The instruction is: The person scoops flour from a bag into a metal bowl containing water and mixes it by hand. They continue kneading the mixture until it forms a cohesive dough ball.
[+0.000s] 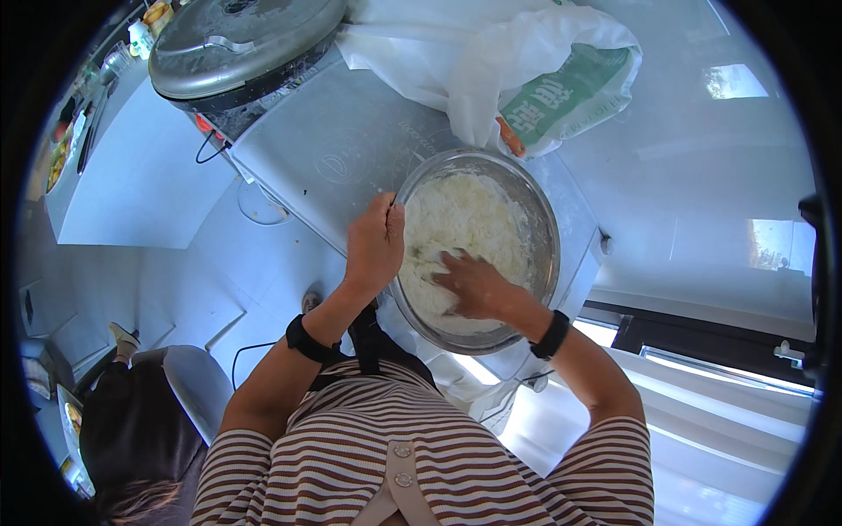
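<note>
A round stainless steel bowl (pixel 543 217) sits before me, holding a pale, crumbly flour mixture (pixel 468 204). My left hand (pixel 376 240) grips the bowl's left rim, thumb pointing up. Inside the bowl, my right hand (pixel 475 286) reaches into the flour with its fingers spread and slightly blurred. Some of its fingertips are dusted or sunk in the mixture. Under and beside the bowl lies a grey kneading mat (pixel 375 118) with printed circles.
A large lidded electric pan (pixel 250 49) stands at the back left. Behind the bowl slumps a white plastic bag (pixel 421 56) with a green printed panel. A person (pixel 141 421) sits at lower left, near a white table (pixel 141 164). A cable (pixel 214 150) hangs at the tabletop's left edge.
</note>
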`<state>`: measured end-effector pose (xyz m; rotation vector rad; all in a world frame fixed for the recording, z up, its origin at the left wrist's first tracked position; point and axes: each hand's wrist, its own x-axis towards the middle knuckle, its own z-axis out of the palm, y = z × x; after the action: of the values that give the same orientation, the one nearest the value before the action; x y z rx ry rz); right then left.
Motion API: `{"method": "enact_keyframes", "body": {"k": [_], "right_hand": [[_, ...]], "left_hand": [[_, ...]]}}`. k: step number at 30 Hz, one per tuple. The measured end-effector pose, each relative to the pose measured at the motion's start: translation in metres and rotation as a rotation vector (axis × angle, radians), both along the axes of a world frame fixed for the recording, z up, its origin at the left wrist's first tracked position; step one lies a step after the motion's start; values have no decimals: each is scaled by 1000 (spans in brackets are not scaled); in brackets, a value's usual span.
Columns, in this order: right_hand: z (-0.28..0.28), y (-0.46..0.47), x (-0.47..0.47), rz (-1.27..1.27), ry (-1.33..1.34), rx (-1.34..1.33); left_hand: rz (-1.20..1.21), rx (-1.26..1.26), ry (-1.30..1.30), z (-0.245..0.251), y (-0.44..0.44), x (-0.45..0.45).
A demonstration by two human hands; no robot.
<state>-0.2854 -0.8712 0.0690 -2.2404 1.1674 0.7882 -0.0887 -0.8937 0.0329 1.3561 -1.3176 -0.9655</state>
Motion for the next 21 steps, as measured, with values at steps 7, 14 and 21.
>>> {"method": "enact_keyframes", "body": {"k": [7, 14, 21], "right_hand": [[-4, -68, -18, -172, -56, -298], [-10, -40, 17, 31, -202, 30], [33, -64, -68, -458, -114, -90]], "left_hand": [[11, 37, 2, 1, 2, -2], [-9, -3, 4, 1, 1, -1], [17, -22, -9, 1, 3, -3]]}}
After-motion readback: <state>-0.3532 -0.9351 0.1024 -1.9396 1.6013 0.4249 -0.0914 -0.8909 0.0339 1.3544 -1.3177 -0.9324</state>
